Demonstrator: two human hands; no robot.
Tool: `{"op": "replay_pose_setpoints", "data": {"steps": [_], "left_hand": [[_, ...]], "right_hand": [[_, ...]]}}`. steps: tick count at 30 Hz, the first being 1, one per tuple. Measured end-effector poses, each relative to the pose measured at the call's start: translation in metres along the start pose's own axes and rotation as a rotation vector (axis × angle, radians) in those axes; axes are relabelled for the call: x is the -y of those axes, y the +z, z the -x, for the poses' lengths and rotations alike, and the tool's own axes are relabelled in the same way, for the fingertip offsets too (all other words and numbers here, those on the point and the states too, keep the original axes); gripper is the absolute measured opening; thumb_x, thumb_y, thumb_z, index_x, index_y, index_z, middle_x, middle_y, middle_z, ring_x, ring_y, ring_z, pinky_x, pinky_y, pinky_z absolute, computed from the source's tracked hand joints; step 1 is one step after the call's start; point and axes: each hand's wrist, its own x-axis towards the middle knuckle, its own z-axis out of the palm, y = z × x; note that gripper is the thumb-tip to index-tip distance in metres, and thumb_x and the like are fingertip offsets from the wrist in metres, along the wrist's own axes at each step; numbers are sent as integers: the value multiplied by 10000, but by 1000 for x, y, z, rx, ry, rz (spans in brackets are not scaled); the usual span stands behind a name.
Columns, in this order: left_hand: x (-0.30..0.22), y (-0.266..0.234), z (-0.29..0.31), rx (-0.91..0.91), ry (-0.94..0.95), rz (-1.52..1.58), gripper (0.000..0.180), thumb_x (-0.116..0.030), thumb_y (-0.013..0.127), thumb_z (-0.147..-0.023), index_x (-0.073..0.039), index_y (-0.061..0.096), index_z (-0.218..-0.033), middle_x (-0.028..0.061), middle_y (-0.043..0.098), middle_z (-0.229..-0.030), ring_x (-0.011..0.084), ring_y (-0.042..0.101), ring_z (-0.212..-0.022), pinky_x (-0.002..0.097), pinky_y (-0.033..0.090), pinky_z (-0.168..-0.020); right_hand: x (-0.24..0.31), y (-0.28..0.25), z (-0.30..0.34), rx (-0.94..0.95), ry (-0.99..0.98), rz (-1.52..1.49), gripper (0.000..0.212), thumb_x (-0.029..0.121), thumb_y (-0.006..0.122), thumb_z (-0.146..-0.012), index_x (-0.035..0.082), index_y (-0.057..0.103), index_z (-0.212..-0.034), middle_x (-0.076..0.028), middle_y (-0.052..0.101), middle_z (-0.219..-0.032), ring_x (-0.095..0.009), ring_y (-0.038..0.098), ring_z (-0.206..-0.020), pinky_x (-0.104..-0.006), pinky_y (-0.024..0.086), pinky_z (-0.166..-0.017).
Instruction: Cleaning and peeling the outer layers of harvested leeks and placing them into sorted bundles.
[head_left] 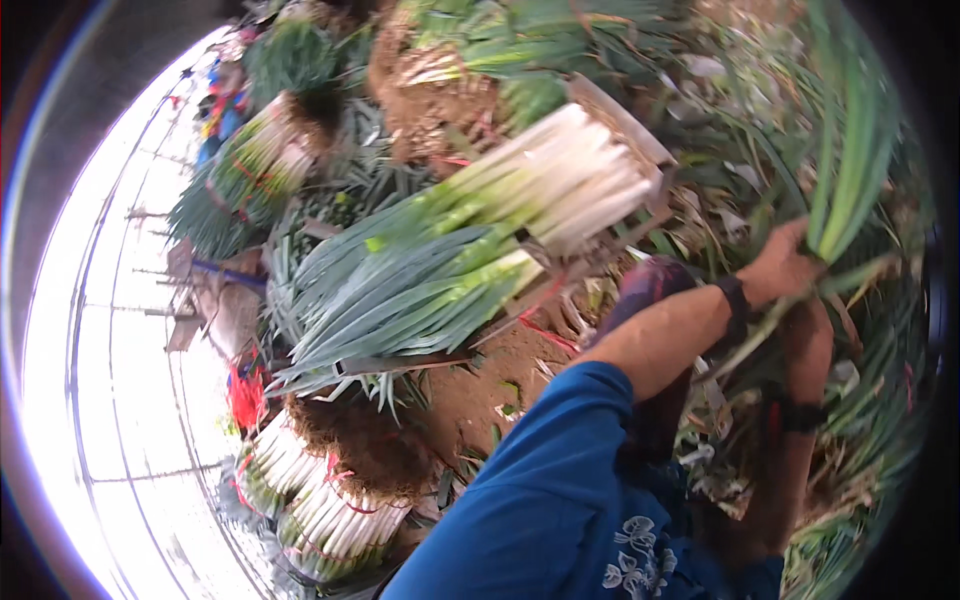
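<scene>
Blue sleeve (560,440); left hand (782,264) clasps leek (850,150); right hand (808,328) part-hidden.

A broad stack of long white-and-green leeks (480,220) lay at centre, between round, tied bundles of white-stemmed leeks (340,520) at lower left and strewn long green leaves (885,420) at right. Right of the stack, a long-leaved green plant (850,150) was in the left hand (785,263).
</scene>
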Motion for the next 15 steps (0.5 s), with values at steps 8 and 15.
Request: {"op": "replay_pose_setpoints", "data": {"steps": [8,15], "left_hand": [[7,-21,14,-57,-128,139,244,-45,673,-899,-13,612,-1133,65,674,-977,166,665,-873,309,553,-754],[5,-37,8,-131,-158,275,337,-91,690,-935,-37,540,-1233,115,647,-1069,278,700,-927,409,619,-786]], "right_hand": [[13,50,3,-324,147,-722,345,286,440,-1047,34,673,-1007,-32,632,-811,-154,587,-736,-306,469,-650],[21,60,25,-709,594,-1662,202,196,556,-1017,16,648,-1015,-141,714,-982,-289,696,-882,-417,589,-821]]}}
